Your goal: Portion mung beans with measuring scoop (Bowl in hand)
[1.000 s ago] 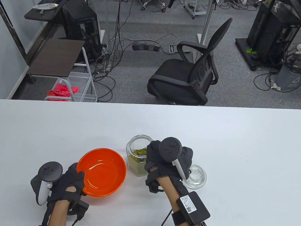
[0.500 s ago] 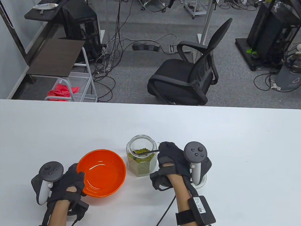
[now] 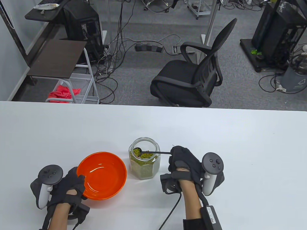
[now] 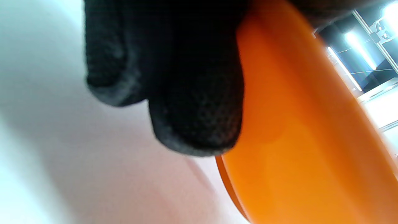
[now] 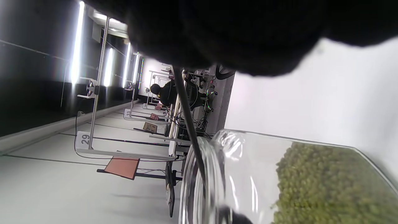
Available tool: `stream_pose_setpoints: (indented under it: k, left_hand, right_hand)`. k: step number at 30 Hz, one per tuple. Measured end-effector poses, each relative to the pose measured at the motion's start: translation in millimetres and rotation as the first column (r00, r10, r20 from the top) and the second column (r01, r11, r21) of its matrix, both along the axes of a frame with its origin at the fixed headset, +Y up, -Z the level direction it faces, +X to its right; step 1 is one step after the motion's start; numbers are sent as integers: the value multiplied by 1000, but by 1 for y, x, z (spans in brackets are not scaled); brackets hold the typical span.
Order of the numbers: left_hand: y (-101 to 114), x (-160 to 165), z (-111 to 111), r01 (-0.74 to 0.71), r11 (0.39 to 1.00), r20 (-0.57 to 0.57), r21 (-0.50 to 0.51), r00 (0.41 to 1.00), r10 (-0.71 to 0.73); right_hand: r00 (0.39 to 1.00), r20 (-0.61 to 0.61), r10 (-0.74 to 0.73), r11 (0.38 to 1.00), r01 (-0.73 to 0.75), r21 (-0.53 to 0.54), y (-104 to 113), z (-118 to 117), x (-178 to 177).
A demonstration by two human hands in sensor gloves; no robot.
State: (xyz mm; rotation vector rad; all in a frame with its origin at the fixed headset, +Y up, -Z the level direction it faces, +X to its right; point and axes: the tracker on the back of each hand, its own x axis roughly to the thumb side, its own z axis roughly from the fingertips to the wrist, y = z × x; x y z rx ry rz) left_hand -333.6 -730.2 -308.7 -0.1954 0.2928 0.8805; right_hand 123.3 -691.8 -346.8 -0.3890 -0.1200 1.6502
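- Gripping the near-left rim of the orange bowl [image 3: 101, 175], the left hand [image 3: 70, 186] has its thumb hooked over the edge; in the left wrist view, gloved fingertips [image 4: 196, 124] press together against the bowl's outer wall [image 4: 298, 140].
- The bowl sits on the white table [image 3: 218, 138], just left of the open glass jar [image 3: 144, 159], which holds mung beans [image 3: 143, 168].
- The right hand [image 3: 185, 163], to the right of the jar, pinches the far end of the black measuring scoop [image 3: 151, 153] by its handle.
- The handle crosses the jar's right rim, and the scoop's cup lies inside the mouth with beans in it.
- In the right wrist view, the handle [image 5: 188, 115] runs from the glove down into the jar [image 5: 236, 174].
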Motion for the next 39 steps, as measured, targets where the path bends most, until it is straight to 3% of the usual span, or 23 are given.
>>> stream_pose_setpoints:
  k: [13,22,28,39]
  left_hand:
    - [0,-1,1,-19,1000,-16,-7,1000,19]
    - [-2,0,1,-20,1000,-14,-11,1000,20]
    - [-3,0,1,-24,1000,-16,-11,1000,24]
    - [-3,2,1,-21,1000,-7,-9,1000,21]
  right_hand:
    - [994,22,-106,994,106,31,-3,7,17]
    - [989,30,-144,986,141,86,9,15,21]
    - [992,-18,-125,982,126,138,20,17,13]
    - [983,-145,-115,981,135,139,21,17,-20]
